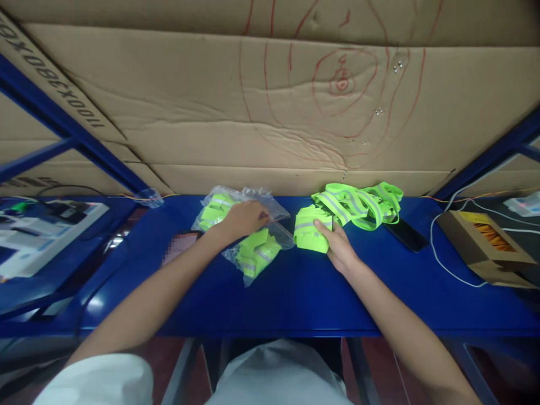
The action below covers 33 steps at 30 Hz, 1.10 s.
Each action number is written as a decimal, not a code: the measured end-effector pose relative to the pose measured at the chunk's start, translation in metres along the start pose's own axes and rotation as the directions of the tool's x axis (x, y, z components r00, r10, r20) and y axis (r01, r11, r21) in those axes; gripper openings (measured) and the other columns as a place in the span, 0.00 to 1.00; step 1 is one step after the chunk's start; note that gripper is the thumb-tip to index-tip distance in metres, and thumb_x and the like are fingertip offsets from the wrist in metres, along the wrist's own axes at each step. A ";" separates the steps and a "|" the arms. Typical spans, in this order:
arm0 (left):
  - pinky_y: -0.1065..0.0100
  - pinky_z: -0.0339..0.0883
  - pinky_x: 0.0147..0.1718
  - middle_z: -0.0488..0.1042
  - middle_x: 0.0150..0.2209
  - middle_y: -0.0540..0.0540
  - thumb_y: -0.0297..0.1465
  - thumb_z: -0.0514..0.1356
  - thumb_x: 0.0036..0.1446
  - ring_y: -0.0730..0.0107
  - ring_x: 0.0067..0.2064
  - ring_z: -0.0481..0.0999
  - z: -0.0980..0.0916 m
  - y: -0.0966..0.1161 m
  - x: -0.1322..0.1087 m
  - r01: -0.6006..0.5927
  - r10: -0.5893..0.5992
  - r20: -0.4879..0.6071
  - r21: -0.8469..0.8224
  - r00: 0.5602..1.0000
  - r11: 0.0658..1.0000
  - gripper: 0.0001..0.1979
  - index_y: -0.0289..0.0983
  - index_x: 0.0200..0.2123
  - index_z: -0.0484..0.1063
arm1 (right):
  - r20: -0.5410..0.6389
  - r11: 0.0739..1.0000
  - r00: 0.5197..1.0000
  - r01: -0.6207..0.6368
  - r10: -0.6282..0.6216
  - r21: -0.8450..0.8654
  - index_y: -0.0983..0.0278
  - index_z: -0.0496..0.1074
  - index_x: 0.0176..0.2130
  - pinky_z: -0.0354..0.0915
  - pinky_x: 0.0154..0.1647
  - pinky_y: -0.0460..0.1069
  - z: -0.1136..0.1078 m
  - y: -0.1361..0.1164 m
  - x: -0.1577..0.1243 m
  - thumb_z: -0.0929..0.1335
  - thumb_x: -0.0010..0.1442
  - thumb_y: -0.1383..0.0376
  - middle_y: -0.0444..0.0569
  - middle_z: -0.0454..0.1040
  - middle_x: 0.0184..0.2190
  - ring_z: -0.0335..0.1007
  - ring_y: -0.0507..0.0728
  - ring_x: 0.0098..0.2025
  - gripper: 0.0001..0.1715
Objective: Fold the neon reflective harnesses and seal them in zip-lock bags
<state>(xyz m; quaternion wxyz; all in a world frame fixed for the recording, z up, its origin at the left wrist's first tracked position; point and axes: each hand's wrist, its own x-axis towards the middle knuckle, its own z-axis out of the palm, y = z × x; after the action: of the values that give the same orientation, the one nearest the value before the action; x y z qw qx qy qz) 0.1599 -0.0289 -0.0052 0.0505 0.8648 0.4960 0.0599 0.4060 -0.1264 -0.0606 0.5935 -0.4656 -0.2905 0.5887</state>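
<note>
My right hand (pixel 342 247) grips a folded bundle of neon-yellow reflective strap (pixel 311 239), with the thumb on top. Loose loops of the same strap (pixel 358 205) lie just behind it, against the cardboard. My left hand (pixel 248 218) is closed on a clear plastic bag (pixel 283 232); its fingertips are partly hidden. In front of this hand lies a bagged neon-yellow piece with grey stripes (pixel 258 256). Another bagged neon-yellow piece (pixel 217 209) sits behind the left wrist.
The blue table (pixel 270 304) backs onto a cardboard wall (pixel 189 101) with red rings drawn on it. A black phone (pixel 407 235) lies beside the loops. An open cardboard box (pixel 491 247) and a white cable (pixel 439 264) are at right, white power strips (pixel 54 239) at left.
</note>
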 end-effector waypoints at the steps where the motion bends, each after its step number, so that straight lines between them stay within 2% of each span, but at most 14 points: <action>1: 0.61 0.70 0.42 0.82 0.40 0.39 0.34 0.60 0.66 0.53 0.42 0.81 0.002 0.004 -0.002 0.000 0.000 -0.024 -0.016 1.000 1.000 0.11 0.38 0.39 0.83 | 0.023 1.000 1.000 0.004 -0.004 0.000 0.60 0.73 0.57 0.78 0.55 0.60 0.002 0.000 -0.003 0.82 0.50 0.50 0.54 0.83 0.52 0.82 0.66 0.51 0.41; 6: 0.65 0.67 0.39 0.81 0.41 0.42 0.30 0.56 0.68 0.62 0.39 0.78 0.008 0.039 -0.030 -0.061 0.028 -0.233 -0.136 0.972 0.989 0.11 0.37 0.40 0.80 | 0.157 0.999 0.987 0.025 -0.021 -0.024 0.61 0.77 0.51 0.78 0.54 0.59 0.010 -0.004 -0.018 0.82 0.49 0.49 0.54 0.83 0.51 0.83 0.64 0.48 0.35; 11: 0.70 0.67 0.37 0.79 0.39 0.45 0.32 0.53 0.72 0.71 0.34 0.75 0.021 0.062 -0.052 -0.170 0.061 -0.383 -0.257 0.922 0.951 0.12 0.36 0.44 0.76 | 0.120 0.987 0.993 0.035 -0.016 -0.158 0.63 0.77 0.50 0.77 0.48 0.55 0.012 0.007 -0.018 0.81 0.49 0.48 0.53 0.84 0.48 0.82 0.62 0.45 0.35; 15: 0.70 0.67 0.36 0.78 0.39 0.45 0.35 0.52 0.74 0.71 0.35 0.76 0.030 0.060 -0.053 -0.254 0.116 -0.419 -0.290 0.900 0.923 0.13 0.37 0.46 0.75 | 0.135 0.983 0.990 0.060 -0.037 -0.172 0.61 0.76 0.54 0.77 0.48 0.55 0.008 0.015 -0.012 0.82 0.48 0.51 0.51 0.84 0.48 0.82 0.61 0.46 0.37; 19: 0.67 0.69 0.42 0.78 0.41 0.43 0.34 0.51 0.75 0.68 0.39 0.77 0.036 0.052 -0.054 -0.327 0.151 -0.463 -0.327 0.873 0.887 0.12 0.37 0.48 0.73 | 0.192 0.989 0.980 0.074 -0.049 -0.130 0.54 0.70 0.64 0.76 0.56 0.57 0.002 0.013 -0.008 0.83 0.47 0.55 0.48 0.80 0.57 0.80 0.62 0.54 0.49; 21: 0.65 0.70 0.46 0.79 0.43 0.42 0.32 0.51 0.75 0.65 0.44 0.78 0.038 0.048 -0.055 -0.425 0.237 -0.480 -0.330 0.844 0.843 0.11 0.38 0.49 0.73 | 0.223 0.980 0.973 0.091 -0.050 -0.176 0.53 0.68 0.67 0.72 0.62 0.58 0.001 0.011 -0.007 0.84 0.46 0.56 0.48 0.77 0.61 0.77 0.62 0.59 0.53; 24: 0.62 0.70 0.49 0.79 0.45 0.41 0.30 0.51 0.74 0.63 0.47 0.77 0.039 0.043 -0.056 -0.524 0.354 -0.435 -0.376 0.828 0.764 0.10 0.38 0.50 0.72 | 0.302 0.961 0.953 0.108 -0.027 -0.256 0.56 0.69 0.66 0.67 0.68 0.61 0.000 0.009 -0.005 0.83 0.47 0.55 0.49 0.77 0.62 0.73 0.64 0.63 0.51; 27: 0.65 0.70 0.47 0.77 0.44 0.42 0.31 0.50 0.75 0.66 0.45 0.77 0.038 0.039 -0.056 -0.484 0.335 -0.363 -0.490 0.869 0.725 0.10 0.38 0.50 0.70 | 0.324 0.925 0.944 0.173 -0.058 -0.338 0.57 0.72 0.64 0.63 0.71 0.62 0.000 0.009 -0.005 0.82 0.49 0.53 0.49 0.76 0.63 0.71 0.64 0.66 0.46; 29: 0.66 0.69 0.46 0.77 0.44 0.44 0.32 0.51 0.75 0.68 0.44 0.77 0.039 0.036 -0.057 -0.446 0.281 -0.367 -0.516 0.887 0.731 0.11 0.38 0.55 0.69 | 0.355 0.871 0.926 0.274 -0.125 -0.408 0.56 0.70 0.66 0.59 0.74 0.59 0.000 0.010 -0.007 0.82 0.51 0.54 0.48 0.72 0.67 0.67 0.63 0.69 0.48; 31: 0.66 0.69 0.46 0.77 0.44 0.44 0.33 0.52 0.75 0.67 0.43 0.77 0.041 0.035 -0.059 -0.443 0.281 -0.378 -0.463 0.882 0.768 0.16 0.38 0.62 0.65 | 0.424 0.805 0.891 0.368 -0.163 -0.465 0.54 0.64 0.70 0.56 0.75 0.57 0.000 0.010 -0.010 0.82 0.52 0.56 0.48 0.66 0.71 0.62 0.62 0.73 0.53; 33: 0.64 0.69 0.46 0.78 0.43 0.43 0.32 0.51 0.75 0.65 0.43 0.77 0.044 0.035 -0.061 -0.475 0.336 -0.394 -0.340 0.855 0.811 0.19 0.38 0.65 0.65 | 0.465 0.755 0.868 0.421 -0.175 -0.502 0.54 0.61 0.72 0.57 0.75 0.56 0.001 0.009 -0.014 0.81 0.54 0.56 0.48 0.65 0.72 0.62 0.62 0.73 0.54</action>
<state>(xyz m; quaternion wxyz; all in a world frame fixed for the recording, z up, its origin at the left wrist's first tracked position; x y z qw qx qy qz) 0.1659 -0.1002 -0.0463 0.1437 0.8980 0.2733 0.3133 0.3997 -0.1408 -0.0657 0.4372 -0.4455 -0.6421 0.4452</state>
